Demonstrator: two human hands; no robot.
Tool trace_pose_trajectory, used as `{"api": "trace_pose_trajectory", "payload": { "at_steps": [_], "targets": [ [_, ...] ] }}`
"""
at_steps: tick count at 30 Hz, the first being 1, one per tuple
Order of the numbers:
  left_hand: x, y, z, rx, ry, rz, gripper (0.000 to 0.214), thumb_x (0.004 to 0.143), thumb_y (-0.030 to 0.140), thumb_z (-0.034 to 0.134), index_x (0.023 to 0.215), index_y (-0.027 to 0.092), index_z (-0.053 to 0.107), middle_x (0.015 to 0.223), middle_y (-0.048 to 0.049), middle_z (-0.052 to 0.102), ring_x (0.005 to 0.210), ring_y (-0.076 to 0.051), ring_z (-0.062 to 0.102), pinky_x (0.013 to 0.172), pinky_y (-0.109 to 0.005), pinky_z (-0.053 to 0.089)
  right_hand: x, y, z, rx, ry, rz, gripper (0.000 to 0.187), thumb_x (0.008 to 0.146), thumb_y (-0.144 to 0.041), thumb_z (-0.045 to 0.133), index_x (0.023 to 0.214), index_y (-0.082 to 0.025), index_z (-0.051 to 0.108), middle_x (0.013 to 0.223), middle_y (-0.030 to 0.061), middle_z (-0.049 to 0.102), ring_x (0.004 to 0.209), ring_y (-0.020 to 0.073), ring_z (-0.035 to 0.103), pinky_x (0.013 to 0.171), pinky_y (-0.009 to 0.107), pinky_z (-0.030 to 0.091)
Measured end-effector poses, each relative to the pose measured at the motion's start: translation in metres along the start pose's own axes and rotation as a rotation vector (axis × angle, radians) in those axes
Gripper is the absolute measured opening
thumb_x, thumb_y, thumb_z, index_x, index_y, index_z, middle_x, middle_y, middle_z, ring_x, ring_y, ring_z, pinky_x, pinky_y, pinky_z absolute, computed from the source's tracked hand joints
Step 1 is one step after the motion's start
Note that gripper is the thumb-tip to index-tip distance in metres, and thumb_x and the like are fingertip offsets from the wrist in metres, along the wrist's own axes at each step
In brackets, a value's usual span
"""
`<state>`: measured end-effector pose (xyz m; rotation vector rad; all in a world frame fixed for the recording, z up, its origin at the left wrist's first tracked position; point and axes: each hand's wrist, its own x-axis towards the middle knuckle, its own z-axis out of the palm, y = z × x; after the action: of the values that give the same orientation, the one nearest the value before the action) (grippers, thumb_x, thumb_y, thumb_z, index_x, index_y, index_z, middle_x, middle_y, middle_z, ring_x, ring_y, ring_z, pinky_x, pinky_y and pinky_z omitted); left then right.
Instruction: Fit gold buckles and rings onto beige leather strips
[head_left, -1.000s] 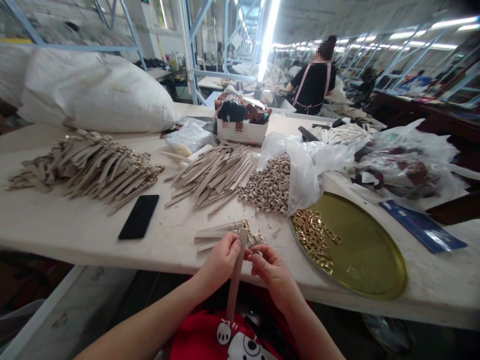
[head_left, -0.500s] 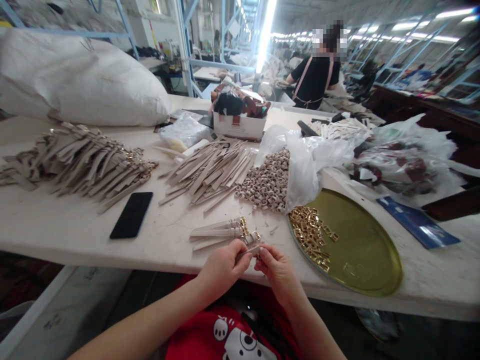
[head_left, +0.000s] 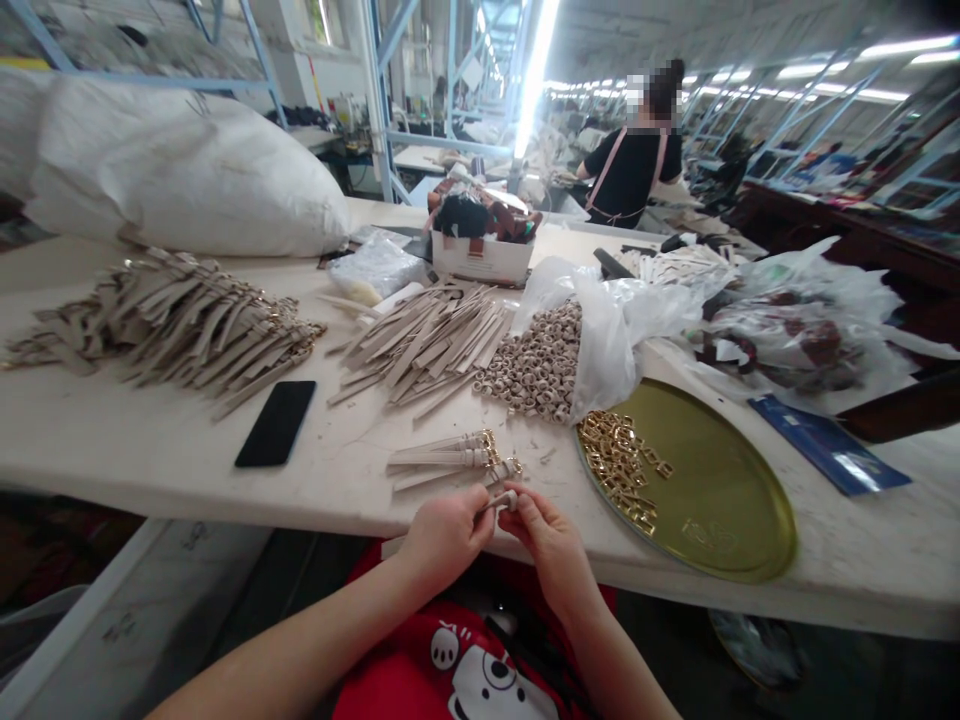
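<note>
1. A long factory hall holds a pale bench [head_left: 150, 450] with heaps of beige strips [head_left: 427, 340], a phone [head_left: 276, 423], loops [head_left: 536, 365] and a gold tray [head_left: 735, 500] with buckles [head_left: 622, 465].
2. At the bench's near edge the left hand [head_left: 444, 535] and right hand [head_left: 551, 540] meet, each grip pinched on one strap [head_left: 501, 499].
3. Only the strap's short end shows, between the fingertips of both hands. It points right and slightly away, its long axis roughly along the bench edge.
4. The rest runs into the left palm, hidden.
5. A few buckled straps [head_left: 442, 458] lie just beyond the hands.
</note>
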<state>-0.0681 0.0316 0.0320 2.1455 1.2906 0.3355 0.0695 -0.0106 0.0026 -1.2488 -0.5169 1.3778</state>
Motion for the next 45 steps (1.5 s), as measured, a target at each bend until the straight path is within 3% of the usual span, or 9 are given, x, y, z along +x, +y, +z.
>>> {"api": "trace_pose_trajectory", "payload": {
  "at_steps": [7, 13, 18, 24, 27, 30, 34, 40, 45],
  "targets": [
    [-0.008, 0.005, -0.001, -0.424, -0.226, -0.031, 0.03, 0.083, 0.037, 0.036, 0.068, 0.016, 0.05, 0.052, 0.0051, 0.042, 0.048, -0.01, 0.038, 0.045, -0.02, 0.025, -0.01, 0.009, -0.003, -0.209, 0.032, -0.18, 0.028, 0.069, -0.04, 0.065, 0.087, -0.019, 0.068, 0.066, -0.0003, 0.065, 0.056, 0.0121, 0.055, 0.059, 0.027, 0.045],
    [-0.006, 0.002, -0.009, -0.441, -0.281, 0.001, 0.023, 0.081, 0.033, 0.04, 0.073, 0.016, 0.053, 0.056, 0.0038, 0.049, 0.049, -0.01, 0.044, 0.047, -0.02, 0.031, -0.009, 0.003, -0.002, -0.147, -0.132, -0.108, 0.023, 0.065, -0.038, 0.069, 0.077, -0.018, 0.066, 0.057, -0.003, 0.06, 0.052, 0.0108, 0.052, 0.054, 0.024, 0.042],
    [-0.007, -0.004, -0.013, -0.623, -0.52, -0.059, 0.036, 0.083, 0.037, 0.039, 0.113, 0.016, 0.044, 0.057, 0.0057, 0.051, 0.045, -0.01, 0.045, 0.045, -0.018, 0.034, -0.005, -0.009, -0.009, -0.182, -0.025, -0.138, 0.021, 0.069, -0.036, 0.065, 0.08, -0.018, 0.063, 0.051, -0.0055, 0.053, 0.05, 0.0091, 0.046, 0.054, 0.022, 0.037],
    [0.01, -0.003, -0.007, -0.64, -0.301, -0.006, 0.042, 0.083, 0.045, 0.041, 0.115, 0.019, 0.051, 0.066, 0.0014, 0.056, 0.063, -0.014, 0.05, 0.058, -0.02, 0.037, 0.006, -0.001, -0.009, -0.124, -0.1, -0.144, 0.025, 0.068, -0.039, 0.065, 0.079, -0.02, 0.054, 0.06, -0.0054, 0.051, 0.05, 0.0094, 0.044, 0.051, 0.022, 0.037],
    [0.025, -0.003, -0.006, -0.59, -0.273, -0.006, 0.034, 0.082, 0.045, 0.043, 0.093, 0.018, 0.06, 0.078, 0.0, 0.058, 0.074, -0.016, 0.051, 0.066, -0.022, 0.037, 0.027, -0.024, -0.039, -0.461, 0.023, -0.31, 0.024, 0.076, -0.04, 0.055, 0.088, -0.02, 0.053, 0.068, -0.0007, 0.055, 0.058, 0.0131, 0.049, 0.055, 0.025, 0.039],
    [0.036, -0.004, 0.0, -0.551, -0.263, -0.083, 0.03, 0.081, 0.042, 0.04, 0.079, 0.017, 0.056, 0.064, 0.0031, 0.049, 0.06, -0.013, 0.044, 0.055, -0.021, 0.033, 0.06, -0.06, -0.08, -1.14, 0.381, -0.486, 0.017, 0.082, -0.033, 0.048, 0.084, -0.019, 0.056, 0.08, 0.0063, 0.059, 0.072, 0.018, 0.053, 0.065, 0.029, 0.038],
    [0.043, -0.001, 0.012, -0.567, -0.203, -0.143, 0.021, 0.078, 0.036, 0.04, 0.07, 0.018, 0.049, 0.054, 0.0053, 0.039, 0.052, -0.011, 0.037, 0.048, -0.02, 0.028, 0.101, -0.085, -0.111, -1.638, 0.529, -0.382, 0.015, 0.078, -0.023, 0.049, 0.072, -0.015, 0.06, 0.078, 0.013, 0.061, 0.071, 0.0219, 0.056, 0.063, 0.031, 0.036],
    [0.046, 0.004, 0.009, -0.614, -0.234, -0.161, 0.023, 0.077, 0.04, 0.039, 0.073, 0.018, 0.046, 0.049, 0.0072, 0.033, 0.047, -0.01, 0.032, 0.046, -0.02, 0.026, 0.104, -0.086, -0.109, -1.571, 0.478, -0.426, 0.015, 0.077, -0.021, 0.047, 0.072, -0.015, 0.06, 0.079, 0.0114, 0.062, 0.072, 0.0209, 0.056, 0.065, 0.03, 0.037],
    [0.048, 0.011, -0.002, -0.649, -0.152, -0.102, 0.028, 0.075, 0.045, 0.045, 0.074, 0.017, 0.047, 0.054, 0.0068, 0.034, 0.05, -0.009, 0.031, 0.048, -0.02, 0.027, 0.061, -0.083, -0.075, -0.693, 0.108, -0.309, 0.022, 0.076, -0.038, 0.052, 0.072, -0.017, 0.057, 0.061, 0.0, 0.056, 0.057, 0.0127, 0.048, 0.056, 0.025, 0.037]
  ]
}}
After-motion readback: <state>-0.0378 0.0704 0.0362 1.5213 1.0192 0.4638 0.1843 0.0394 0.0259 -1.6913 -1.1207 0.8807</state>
